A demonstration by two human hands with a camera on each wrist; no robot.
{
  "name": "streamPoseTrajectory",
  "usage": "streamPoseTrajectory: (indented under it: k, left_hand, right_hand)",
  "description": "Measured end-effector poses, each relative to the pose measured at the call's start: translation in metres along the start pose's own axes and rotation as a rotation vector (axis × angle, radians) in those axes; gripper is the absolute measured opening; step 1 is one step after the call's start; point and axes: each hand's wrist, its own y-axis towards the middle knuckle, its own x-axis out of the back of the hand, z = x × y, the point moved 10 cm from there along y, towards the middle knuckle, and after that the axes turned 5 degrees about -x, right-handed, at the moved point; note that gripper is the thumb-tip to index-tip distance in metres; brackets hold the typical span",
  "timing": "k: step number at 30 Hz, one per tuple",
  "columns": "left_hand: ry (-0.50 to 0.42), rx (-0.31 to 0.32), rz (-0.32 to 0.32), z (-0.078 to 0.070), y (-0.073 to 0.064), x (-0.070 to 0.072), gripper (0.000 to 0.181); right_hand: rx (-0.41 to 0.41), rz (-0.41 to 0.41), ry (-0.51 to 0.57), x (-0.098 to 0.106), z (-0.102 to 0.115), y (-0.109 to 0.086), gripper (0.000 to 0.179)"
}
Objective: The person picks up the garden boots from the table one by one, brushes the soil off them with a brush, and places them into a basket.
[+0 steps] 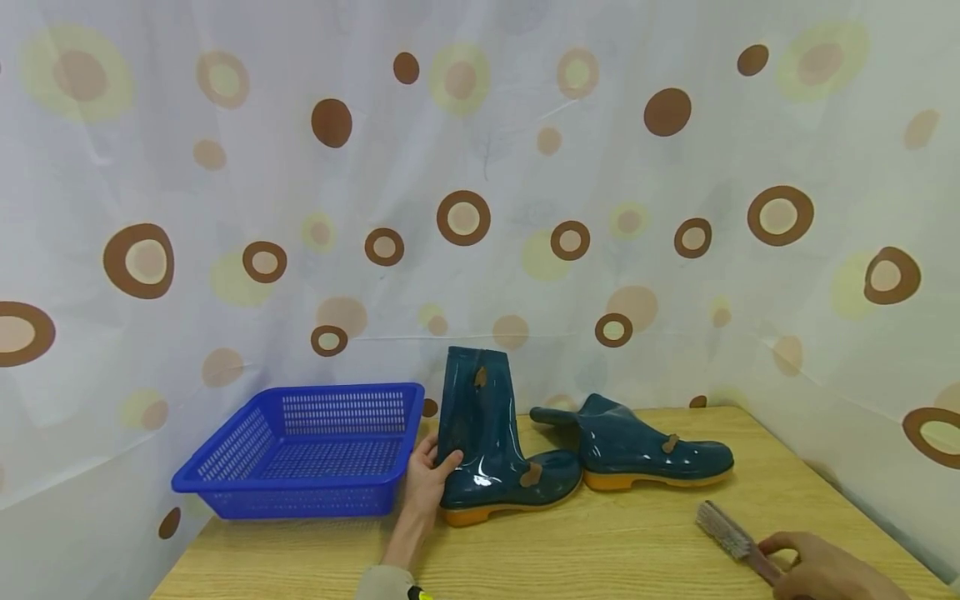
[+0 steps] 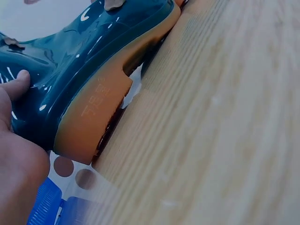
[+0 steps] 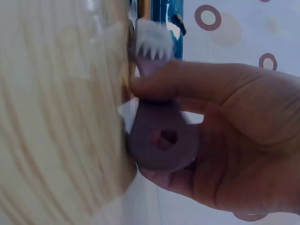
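Orange heel lettering (image 2: pixel 96 99) shows too faintly to read; our left hand (image 1: pixel 429 482) grips the upright boot (image 1: pixel 483 425), our right hand (image 1: pixel 828 571) a brush (image 1: pixel 726 533).

Monitoring remotely, I am finding only faint, illegible characters (image 2: pixel 96 99) on the thick orange heel (image 2: pixel 77 136) of the glossy dark-teal boot (image 2: pixel 70 63).

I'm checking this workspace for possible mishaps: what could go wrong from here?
The upright boot is tall, so it might tip if the left hand let go. It stands right by the slumped boot, so a push might shift both. The basket sits at the left edge of the table; a knock could send it off.
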Motion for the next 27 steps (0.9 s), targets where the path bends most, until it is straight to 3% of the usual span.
streamPoseTrajectory:
  k: [4, 7, 14, 16, 21, 27]
  left_hand:
    - [0.007, -0.054, 0.007, -0.003, 0.001, -0.002, 0.047]
    - [0.046, -0.081, 0.006, -0.007, 0.001, -0.003, 0.045]
    - [0.151, -0.108, -0.007, -0.018, 0.001, -0.001, 0.043]
    - [0.168, -0.115, -0.013, -0.022, 0.001, -0.002, 0.045]
    - [0.192, -0.127, -0.007, -0.030, 0.002, -0.005, 0.051]
    - [0.255, -0.122, 0.008, -0.038, 0.003, -0.007, 0.058]
  right_hand:
    - [0.096, 0.053, 0.042, 0.003, -0.031, 0.046, 0.054]
    - [0.146, 0.077, 0.069, 0.004, -0.038, 0.058, 0.047]
    - [0.195, 0.042, 0.056, 0.001, 0.020, 0.002, 0.033]
    - [0.207, 0.042, 0.071, 0.001, 0.026, -0.004, 0.030]
    - [0.143, -0.071, 0.064, 0.007, 0.024, -0.003, 0.028]
    - [0.273, -0.050, 0.089, 0.011, 0.033, -0.007, 0.028]
